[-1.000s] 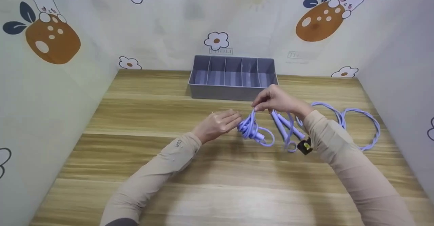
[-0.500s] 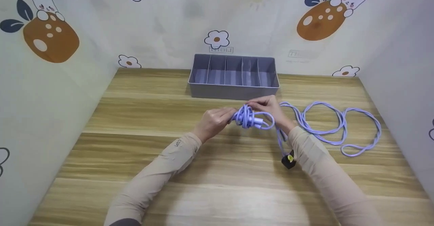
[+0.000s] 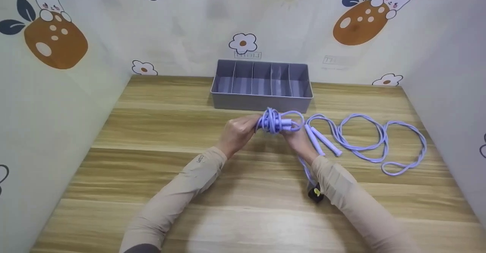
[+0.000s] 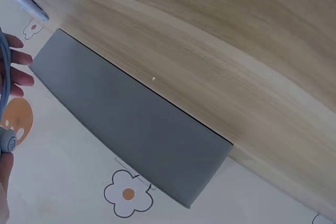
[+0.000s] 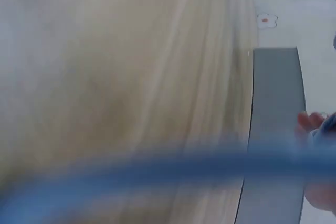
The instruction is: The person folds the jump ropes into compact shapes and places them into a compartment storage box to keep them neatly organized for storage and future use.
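Note:
A purple jump rope is wound in several turns round its two handles, whose ends stick out to the right. My left hand grips this bundle from the left, above the table. My right hand is below and right of it, fingertips hidden behind the coils. A length of rope runs down from the right hand towards a small black block with a yellow mark beside the wrist. In the left wrist view, fingers and a handle end show at the left edge. Blurred rope crosses the right wrist view.
A grey box with several compartments stands at the back against the patterned wall. Right of my hands, a second purple jump rope lies in loops on the wooden table, with its two handles.
The bundle has been lifted and turned, its handle ends now pointing right. My right hand has gone from above the coils to below them, carrying the rope round.

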`<state>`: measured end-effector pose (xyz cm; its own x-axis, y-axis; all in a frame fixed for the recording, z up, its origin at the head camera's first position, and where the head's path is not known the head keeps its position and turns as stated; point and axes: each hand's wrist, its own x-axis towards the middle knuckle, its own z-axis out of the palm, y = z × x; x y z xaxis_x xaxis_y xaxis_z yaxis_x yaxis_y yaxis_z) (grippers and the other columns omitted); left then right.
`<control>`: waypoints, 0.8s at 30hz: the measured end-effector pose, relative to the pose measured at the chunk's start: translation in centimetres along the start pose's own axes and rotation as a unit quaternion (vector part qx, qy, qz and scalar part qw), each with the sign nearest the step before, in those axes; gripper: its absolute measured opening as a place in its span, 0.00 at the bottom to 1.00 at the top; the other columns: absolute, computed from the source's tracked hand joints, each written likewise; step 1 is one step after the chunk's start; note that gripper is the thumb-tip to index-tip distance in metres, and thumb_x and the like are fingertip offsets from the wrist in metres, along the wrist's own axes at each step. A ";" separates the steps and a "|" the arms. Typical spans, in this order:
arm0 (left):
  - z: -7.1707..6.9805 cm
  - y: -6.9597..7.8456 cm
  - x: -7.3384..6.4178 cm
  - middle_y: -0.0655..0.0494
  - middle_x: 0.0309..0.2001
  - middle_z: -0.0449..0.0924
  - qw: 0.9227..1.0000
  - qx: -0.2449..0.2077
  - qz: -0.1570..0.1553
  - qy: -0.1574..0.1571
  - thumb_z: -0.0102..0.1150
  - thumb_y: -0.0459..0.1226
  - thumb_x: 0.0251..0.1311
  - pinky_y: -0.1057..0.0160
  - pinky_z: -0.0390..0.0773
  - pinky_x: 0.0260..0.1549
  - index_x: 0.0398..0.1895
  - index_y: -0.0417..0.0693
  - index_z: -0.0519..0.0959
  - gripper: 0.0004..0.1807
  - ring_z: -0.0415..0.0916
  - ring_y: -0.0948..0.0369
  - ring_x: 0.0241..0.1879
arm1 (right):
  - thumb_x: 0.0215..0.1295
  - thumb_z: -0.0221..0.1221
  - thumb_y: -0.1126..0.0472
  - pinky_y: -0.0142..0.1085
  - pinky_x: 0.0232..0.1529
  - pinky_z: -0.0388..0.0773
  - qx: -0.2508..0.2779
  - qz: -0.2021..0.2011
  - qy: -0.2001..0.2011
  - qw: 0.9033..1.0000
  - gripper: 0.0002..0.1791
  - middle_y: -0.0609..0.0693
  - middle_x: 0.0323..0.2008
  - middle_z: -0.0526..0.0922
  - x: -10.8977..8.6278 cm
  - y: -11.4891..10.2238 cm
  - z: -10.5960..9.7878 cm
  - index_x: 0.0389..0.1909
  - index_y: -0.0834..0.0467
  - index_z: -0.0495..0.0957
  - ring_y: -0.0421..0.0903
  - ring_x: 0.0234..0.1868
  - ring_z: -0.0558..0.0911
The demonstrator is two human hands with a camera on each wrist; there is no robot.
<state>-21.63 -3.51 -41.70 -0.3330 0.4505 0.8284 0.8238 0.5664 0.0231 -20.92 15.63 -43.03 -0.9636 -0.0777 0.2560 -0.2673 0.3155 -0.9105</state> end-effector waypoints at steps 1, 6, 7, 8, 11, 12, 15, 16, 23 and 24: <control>0.0 0.0 0.0 0.47 0.34 0.83 1.000 0.001 -0.007 0.002 0.63 0.27 0.46 0.66 0.81 0.31 0.35 0.38 0.79 0.10 0.82 0.56 0.31 | 0.55 0.52 0.75 0.36 0.41 0.78 0.008 0.007 -0.002 1.000 0.10 0.65 0.35 0.81 -0.1 0.4 0.3 0.37 0.74 0.76 0.49 0.35 0.81; 0.0 -0.4 0.4 0.46 0.33 0.83 0.999 0.022 -0.042 0.006 0.62 0.26 0.46 0.65 0.81 0.28 0.35 0.38 0.78 0.10 0.81 0.56 0.28 | 0.59 0.53 0.71 0.45 0.25 0.80 -0.023 0.028 -0.042 0.998 0.10 0.67 0.28 0.81 -1.0 0.2 1.2 0.39 0.73 0.77 0.59 0.24 0.80; 0.0 -0.5 0.5 0.47 0.33 0.83 0.998 0.029 -0.047 0.005 0.61 0.26 0.47 0.65 0.81 0.28 0.35 0.38 0.78 0.10 0.81 0.56 0.28 | 0.59 0.55 0.71 0.42 0.21 0.79 -0.048 0.022 -0.048 0.997 0.10 0.66 0.26 0.81 -1.2 0.0 1.2 0.39 0.72 0.77 0.56 0.20 0.80; 0.0 -0.6 0.6 0.47 0.32 0.83 0.998 0.035 -0.051 0.004 0.61 0.26 0.47 0.65 0.81 0.28 0.34 0.38 0.78 0.09 0.81 0.56 0.28 | 0.58 0.55 0.70 0.39 0.18 0.77 -0.067 0.019 -0.053 0.996 0.11 0.64 0.24 0.81 -1.4 -0.2 1.2 0.41 0.72 0.78 0.53 0.18 0.78; 0.0 -0.7 0.5 0.47 0.31 0.83 0.997 0.048 -0.056 -0.001 0.61 0.26 0.48 0.65 0.81 0.26 0.33 0.38 0.78 0.07 0.81 0.56 0.27 | 0.56 0.57 0.70 0.30 0.13 0.72 -0.100 0.023 -0.065 0.993 0.16 0.60 0.22 0.81 -2.2 -0.9 1.0 0.46 0.70 0.76 0.42 0.13 0.74; 0.0 -0.8 0.5 0.46 0.31 0.83 0.997 0.050 -0.057 -0.004 0.61 0.26 0.48 0.65 0.80 0.25 0.32 0.38 0.78 0.07 0.81 0.56 0.25 | 0.55 0.58 0.70 0.27 0.13 0.69 -0.105 0.024 -0.070 0.992 0.16 0.59 0.23 0.81 -2.4 -1.1 0.9 0.47 0.69 0.76 0.39 0.13 0.73; 0.1 -0.7 0.4 0.47 0.28 0.82 0.996 0.055 -0.064 -0.011 0.61 0.27 0.48 0.66 0.80 0.22 0.32 0.38 0.77 0.06 0.79 0.57 0.22 | 0.54 0.58 0.71 0.26 0.13 0.69 -0.098 0.032 -0.088 0.991 0.17 0.60 0.27 0.81 -3.1 -1.7 1.0 0.47 0.70 0.75 0.38 0.15 0.74; 0.2 -0.7 0.3 0.47 0.28 0.82 0.996 0.060 -0.068 -0.013 0.61 0.27 0.48 0.65 0.80 0.21 0.32 0.38 0.77 0.07 0.79 0.57 0.22 | 0.53 0.57 0.72 0.26 0.14 0.70 -0.094 0.036 -0.093 0.990 0.18 0.61 0.29 0.81 -3.4 -1.9 1.0 0.47 0.70 0.75 0.38 0.15 0.75; 0.0 -0.8 0.3 0.46 0.31 0.83 0.992 0.082 -0.095 -0.026 0.62 0.27 0.46 0.64 0.80 0.22 0.33 0.38 0.78 0.09 0.81 0.56 0.25 | 0.50 0.56 0.74 0.28 0.12 0.66 -0.144 0.026 -0.098 0.984 0.26 0.57 0.22 0.80 -5.0 -3.2 1.1 0.54 0.70 0.70 0.36 0.12 0.69; 0.0 -0.8 0.4 0.46 0.31 0.83 0.992 0.081 -0.096 -0.030 0.62 0.27 0.46 0.64 0.80 0.22 0.33 0.38 0.78 0.09 0.81 0.56 0.25 | 0.49 0.57 0.73 0.29 0.12 0.66 -0.158 0.022 -0.095 0.983 0.28 0.55 0.20 0.79 -5.2 -3.4 1.1 0.55 0.70 0.69 0.37 0.12 0.68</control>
<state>-22.42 -3.80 -41.43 -0.5069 0.3604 0.7831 0.6598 0.7468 0.0833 -15.01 13.90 -41.60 -0.9669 -0.2219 0.1259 -0.2370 0.5985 -0.7653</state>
